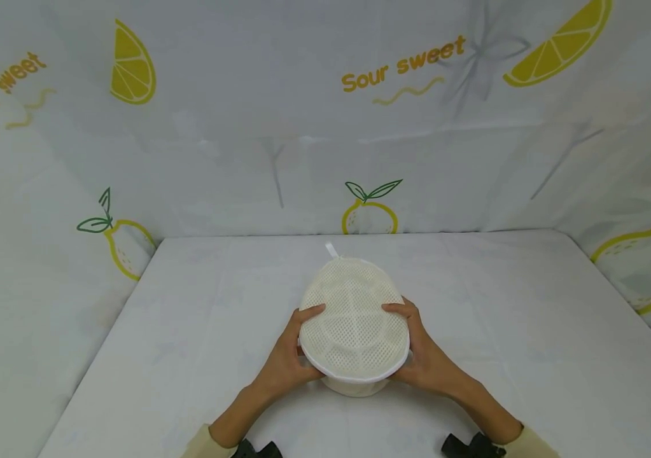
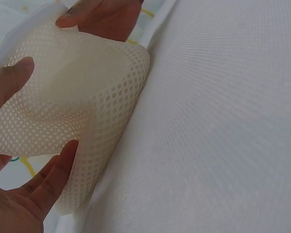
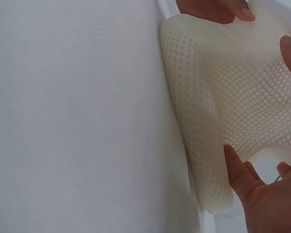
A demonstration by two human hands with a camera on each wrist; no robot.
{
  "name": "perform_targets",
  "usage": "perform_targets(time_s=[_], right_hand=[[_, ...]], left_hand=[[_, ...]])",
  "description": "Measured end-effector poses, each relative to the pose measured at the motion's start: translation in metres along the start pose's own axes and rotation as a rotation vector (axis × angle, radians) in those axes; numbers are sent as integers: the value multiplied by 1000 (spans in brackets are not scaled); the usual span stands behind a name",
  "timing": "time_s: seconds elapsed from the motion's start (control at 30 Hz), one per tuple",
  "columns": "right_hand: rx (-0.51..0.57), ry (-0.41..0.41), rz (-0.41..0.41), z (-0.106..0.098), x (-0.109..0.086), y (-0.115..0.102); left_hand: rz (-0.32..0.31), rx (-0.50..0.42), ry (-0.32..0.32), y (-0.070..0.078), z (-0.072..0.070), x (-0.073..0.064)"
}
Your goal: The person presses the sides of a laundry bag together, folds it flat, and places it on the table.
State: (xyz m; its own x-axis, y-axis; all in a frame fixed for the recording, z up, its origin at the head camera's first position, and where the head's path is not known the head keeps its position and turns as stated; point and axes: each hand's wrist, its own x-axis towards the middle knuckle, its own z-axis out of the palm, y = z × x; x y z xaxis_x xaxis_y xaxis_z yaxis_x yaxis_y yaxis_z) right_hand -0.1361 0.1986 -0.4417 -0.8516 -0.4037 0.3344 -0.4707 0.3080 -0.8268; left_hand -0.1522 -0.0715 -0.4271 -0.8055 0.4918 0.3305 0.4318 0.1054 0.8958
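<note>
A cream mesh laundry bag point(image 1: 354, 318) with a white rim and a small white tab point(image 1: 331, 250) stands at the middle of the table, its round top tilted toward me. My left hand point(image 1: 287, 359) grips its left side, with one finger over the mesh top and others at the side and below the rim. On the opposite side, my right hand point(image 1: 425, 356) holds it in much the same way. In the left wrist view the bag's soft mesh wall point(image 2: 119, 97) sags and folds between the hands. Its lower part point(image 3: 184, 111) rests against the white cloth in the right wrist view.
A white cloth covers the table point(image 1: 216, 305). Behind it and at both sides hangs a pale curtain point(image 1: 233, 127) printed with lemons and lettering. Dark straps point(image 1: 474, 445) show near both wrists at the table's front.
</note>
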Motion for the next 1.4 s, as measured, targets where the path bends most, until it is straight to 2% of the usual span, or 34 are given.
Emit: perform_targets(time_s=[0.17, 0.23, 0.5, 0.73, 0.97, 1.17, 1.27, 1.4], right_hand=[[-16, -2, -2, 0, 0, 1], [-21, -6, -3, 1, 0, 1], [-9, -8, -31, 6, -2, 2], [26, 9, -10, 8, -3, 2], [37, 43, -23, 13, -3, 3], [-3, 94, -6, 17, -2, 3], [-22, 117, -31, 18, -2, 5], [-29, 135, -69, 17, -1, 9]], left_hand=[[-12, 2, -7, -25, 2, -2], [-21, -1, -11, -29, 1, -2], [-46, -7, -31, -31, -2, -7], [4, 5, -53, -34, 1, -7], [50, 106, -24, -37, 2, -6], [47, 240, -10, -37, 3, -6], [49, 280, -13, -36, 3, -5], [84, 324, -13, -38, 4, -5]])
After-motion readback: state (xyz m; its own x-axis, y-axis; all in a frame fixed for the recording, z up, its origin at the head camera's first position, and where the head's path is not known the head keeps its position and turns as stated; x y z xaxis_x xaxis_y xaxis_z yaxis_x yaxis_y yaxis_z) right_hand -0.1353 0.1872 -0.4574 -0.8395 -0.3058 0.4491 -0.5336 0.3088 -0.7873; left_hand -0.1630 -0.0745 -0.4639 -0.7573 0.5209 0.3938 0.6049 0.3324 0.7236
